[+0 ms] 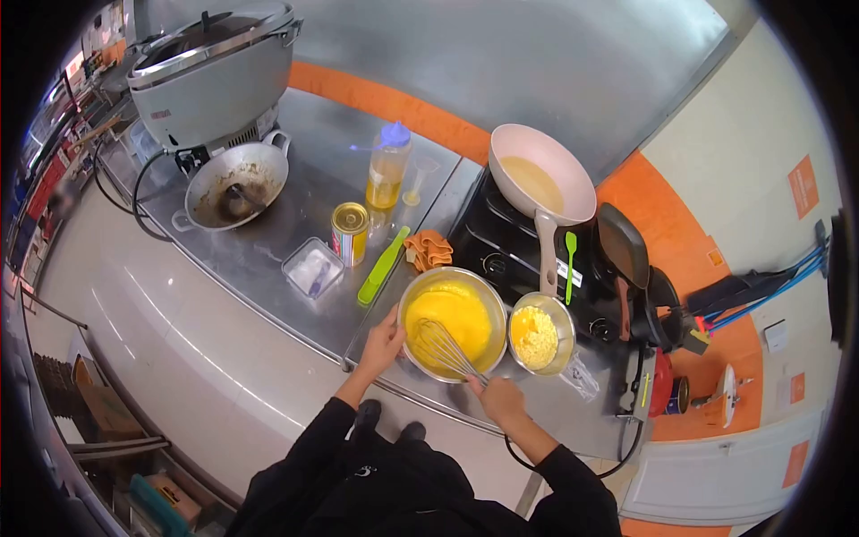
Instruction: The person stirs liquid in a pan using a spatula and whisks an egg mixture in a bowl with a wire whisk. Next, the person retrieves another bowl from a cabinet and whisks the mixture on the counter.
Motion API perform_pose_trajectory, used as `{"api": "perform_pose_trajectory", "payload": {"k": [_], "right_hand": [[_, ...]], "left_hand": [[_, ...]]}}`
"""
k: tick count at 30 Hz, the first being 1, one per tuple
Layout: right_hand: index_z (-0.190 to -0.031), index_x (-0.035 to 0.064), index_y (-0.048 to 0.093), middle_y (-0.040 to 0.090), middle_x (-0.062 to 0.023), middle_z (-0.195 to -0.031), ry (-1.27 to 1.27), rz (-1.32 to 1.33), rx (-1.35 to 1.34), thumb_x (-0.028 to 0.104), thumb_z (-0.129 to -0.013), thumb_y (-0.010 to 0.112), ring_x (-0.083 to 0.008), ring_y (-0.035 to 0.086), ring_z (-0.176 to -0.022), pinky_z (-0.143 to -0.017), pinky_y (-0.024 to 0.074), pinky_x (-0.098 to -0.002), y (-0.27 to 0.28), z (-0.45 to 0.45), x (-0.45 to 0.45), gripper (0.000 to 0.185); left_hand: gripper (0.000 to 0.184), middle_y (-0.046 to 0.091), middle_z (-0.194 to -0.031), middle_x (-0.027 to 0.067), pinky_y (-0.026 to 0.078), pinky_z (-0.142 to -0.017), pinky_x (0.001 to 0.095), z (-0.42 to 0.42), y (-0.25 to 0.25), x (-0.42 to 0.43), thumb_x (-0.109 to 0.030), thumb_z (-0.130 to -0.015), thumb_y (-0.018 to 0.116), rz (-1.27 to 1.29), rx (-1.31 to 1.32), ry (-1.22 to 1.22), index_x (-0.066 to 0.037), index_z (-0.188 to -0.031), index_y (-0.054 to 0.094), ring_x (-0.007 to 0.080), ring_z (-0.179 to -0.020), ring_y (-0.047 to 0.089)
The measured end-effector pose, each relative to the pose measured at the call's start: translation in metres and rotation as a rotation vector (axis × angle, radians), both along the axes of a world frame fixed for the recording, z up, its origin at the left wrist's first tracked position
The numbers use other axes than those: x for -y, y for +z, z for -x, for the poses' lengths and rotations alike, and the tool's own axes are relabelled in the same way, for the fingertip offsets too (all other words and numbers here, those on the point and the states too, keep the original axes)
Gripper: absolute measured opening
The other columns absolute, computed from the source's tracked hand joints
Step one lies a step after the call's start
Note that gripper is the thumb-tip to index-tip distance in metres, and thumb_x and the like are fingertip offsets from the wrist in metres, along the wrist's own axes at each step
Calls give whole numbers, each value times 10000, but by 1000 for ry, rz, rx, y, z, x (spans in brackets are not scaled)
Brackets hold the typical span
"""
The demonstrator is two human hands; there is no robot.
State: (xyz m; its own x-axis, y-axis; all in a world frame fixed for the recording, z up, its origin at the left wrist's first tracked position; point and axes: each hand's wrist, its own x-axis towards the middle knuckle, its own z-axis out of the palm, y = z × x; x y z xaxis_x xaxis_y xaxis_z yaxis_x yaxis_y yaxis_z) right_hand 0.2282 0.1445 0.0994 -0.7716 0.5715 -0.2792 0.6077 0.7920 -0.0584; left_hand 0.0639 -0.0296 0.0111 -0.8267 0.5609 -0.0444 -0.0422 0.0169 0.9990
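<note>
A metal mixing bowl (456, 276) of yellow liquid (458, 309), which looks like beaten egg, sits at the counter's front edge. My left hand (383, 343) grips its left rim. In my right hand (501, 400) is the handle of a wire whisk (443, 351), its wires dipping into the liquid. Just right of the bowl stands a smaller metal bowl (566, 336) with pale yellow bits (537, 347) and a brighter yellow patch; I cannot tell what they are. Clear plastic wrap (582, 376) lies beside it. A crumpled orange cloth (429, 250) lies behind the mixing bowl.
A light pink frying pan (573, 192) with some liquid rests on the black stove (488, 228), near a green spatula (571, 259). Leftward are a green-handled tool (385, 267), a can (350, 234), an oil bottle (387, 170), a white-filled container (313, 268), a used wok (206, 188) and a rice cooker (215, 89).
</note>
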Motion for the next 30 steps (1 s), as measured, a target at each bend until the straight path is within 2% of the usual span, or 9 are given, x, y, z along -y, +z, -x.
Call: {"api": "perform_pose_trajectory", "payload": {"k": [5, 15, 18, 20, 21, 22, 24, 26, 30], "right_hand": [[-730, -48, 622, 591, -271, -730, -71, 47, -27, 579, -807, 431, -405, 592, -724, -649, 473, -457, 25, 14, 12, 660], [-787, -39, 628, 611, -245, -786, -65, 46, 86, 568, -825, 384, -375, 605, -777, -701, 474, -442, 6, 10, -4, 655], [-800, -45, 626, 609, -247, -797, -144, 44, 16, 580, -807, 402, -381, 602, -775, -710, 468, -448, 38, 23, 2, 664], [-819, -51, 626, 605, -257, -803, -55, 54, 43, 574, -800, 418, -403, 593, -772, -709, 459, -463, 29, 13, 17, 659], [-835, -57, 623, 600, -266, -800, -49, 100, 13, 555, -807, 422, -412, 586, -777, -705, 452, -472, 5, 4, 10, 645], [-773, -69, 618, 597, -271, -780, 3, 136, -137, 548, -822, 415, -425, 581, -758, -682, 447, -490, -4, 5, -1, 651], [-712, -95, 600, 573, -297, -705, -79, 107, -156, 512, -833, 433, -435, 573, -707, -637, 434, -497, -7, 17, -17, 641], [-686, -76, 592, 579, -284, -724, -93, 16, -165, 431, -827, 514, -418, 575, -713, -623, 424, -495, 27, 21, 7, 532], [-839, 9, 616, 591, -226, -778, -2, 35, 68, 375, -825, 496, -386, 566, -766, -688, 426, -469, 20, 14, 3, 385]], "left_hand": [[496, 567, -582, 64, 461, -483, 244, 6, 3, -7, -115, -863, 436, -6, 2, 34, -76, -1337, 296, 90, -470, 529], [516, 550, -575, 42, 456, -483, 240, 8, 3, -9, -106, -852, 455, 46, -37, 36, -73, -1340, 289, 79, -479, 512], [541, 560, -608, 17, 439, -480, 235, 3, -11, -8, -107, -841, 485, 42, -25, 35, -29, -1337, 283, 58, -505, 489], [384, 565, -603, 32, 433, -476, 253, -1, 9, -8, -113, -823, 500, 46, 69, 124, -20, -1195, 493, 79, -492, 497], [233, 574, -595, 70, 452, -516, 283, 5, -6, -5, -163, -832, 509, 198, 2, 6, 1, -976, 593, 118, -520, 543], [203, 569, -591, 70, 435, -513, 294, 6, -31, -8, -170, -829, 516, 68, -148, 97, 10, -803, 605, 128, -522, 529], [207, 554, -585, 46, 428, -491, 293, 7, -43, -8, -158, -823, 518, 42, -3, 54, -16, -959, 581, 121, -516, 522], [490, 556, -580, 41, 445, -456, 269, 3, -12, -7, -181, -858, 470, -2, -5, 77, -78, -1317, 333, 108, -465, 521], [535, 566, -576, 70, 453, -455, 277, 5, 13, -1, -196, -866, 459, -49, -73, 18, -86, -1350, 260, 122, -445, 526]]}}
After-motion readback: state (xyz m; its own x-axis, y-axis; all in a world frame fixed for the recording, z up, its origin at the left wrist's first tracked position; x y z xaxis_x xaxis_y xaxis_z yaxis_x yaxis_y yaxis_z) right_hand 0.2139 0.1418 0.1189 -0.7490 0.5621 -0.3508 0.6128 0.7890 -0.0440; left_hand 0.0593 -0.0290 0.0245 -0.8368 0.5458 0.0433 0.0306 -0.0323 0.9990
